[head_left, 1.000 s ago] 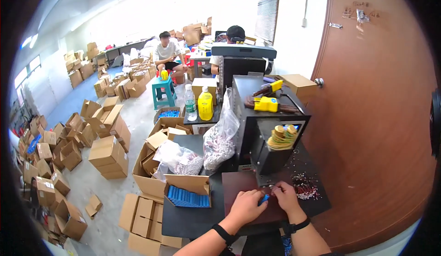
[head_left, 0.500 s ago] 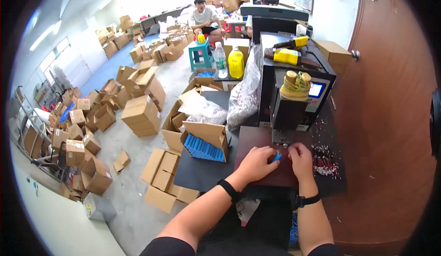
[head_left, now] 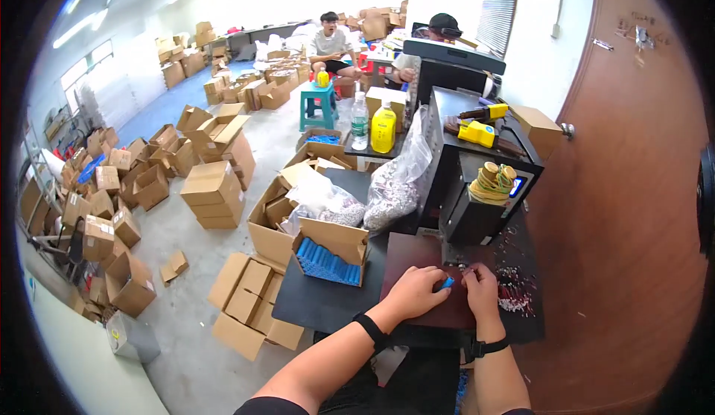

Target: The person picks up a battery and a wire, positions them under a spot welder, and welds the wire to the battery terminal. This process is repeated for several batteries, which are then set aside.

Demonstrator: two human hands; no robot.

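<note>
Between the fingers of my left hand [head_left: 418, 293] is a blue cylindrical battery cell [head_left: 447, 283], with only one end showing. My right hand [head_left: 482, 290] is closed in a pinch just right of it; whatever its fingertips hold is too small to make out. Both hands rest over a dark red board [head_left: 406, 255], right below the working tip of a black bench machine [head_left: 465, 217]. Right of my right hand lies a heap of small red-and-white wire leads [head_left: 515, 296]. An open carton [head_left: 344, 247] of blue cells [head_left: 324, 264] stands to the left.
Behind the carton are plastic bags of small parts [head_left: 395, 191]. A water bottle [head_left: 360, 123] and a yellow bottle [head_left: 383, 128] stand farther back. Yellow-handled tools [head_left: 478, 133] lie atop the machine. Cardboard boxes [head_left: 212, 191] cover the left floor. Two people sit at the back.
My view has shifted, so the bench and machine appear lower and tilted. Both hands stay at the machine's tip, the left still with the blue cell.
</note>
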